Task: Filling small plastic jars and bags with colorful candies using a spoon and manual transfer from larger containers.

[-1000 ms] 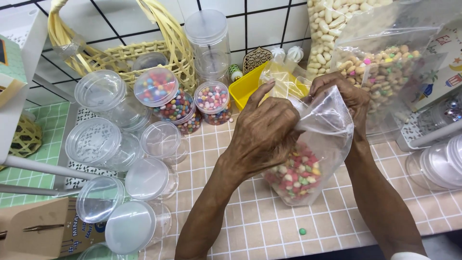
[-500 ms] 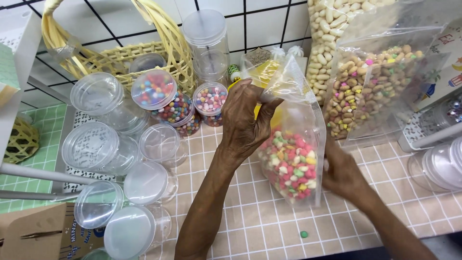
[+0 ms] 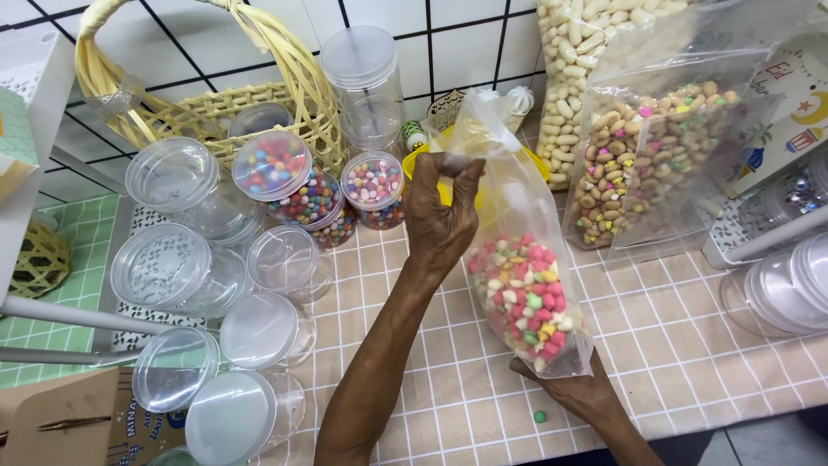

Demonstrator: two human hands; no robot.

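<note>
- I am pinching the gathered top of the clear plastic bag with my left hand, fingers closed tight on the film, holding it upright above the counter.
- I am cupping the bag's bottom corner from below with my right hand, palm up under the load of pink, green, yellow and white candies.
- Half a second ago my right hand was lying beside the bag's lower edge; a second ago both hands were bunched around the bag near its mouth, lower over the counter.
- A single green candy is lying loose on the tiled counter, just beside my right wrist.
- Behind the bag a yellow bowl is showing, partly hidden.
- To the left, two lidded round jars of coloured candy are standing near empty clear jars lying on their sides.
- To the right, a tall clear pouch of mixed tan and coloured pieces is leaning against a bag of pale peanuts.
- A woven yellow basket is sitting at the back.
</note>
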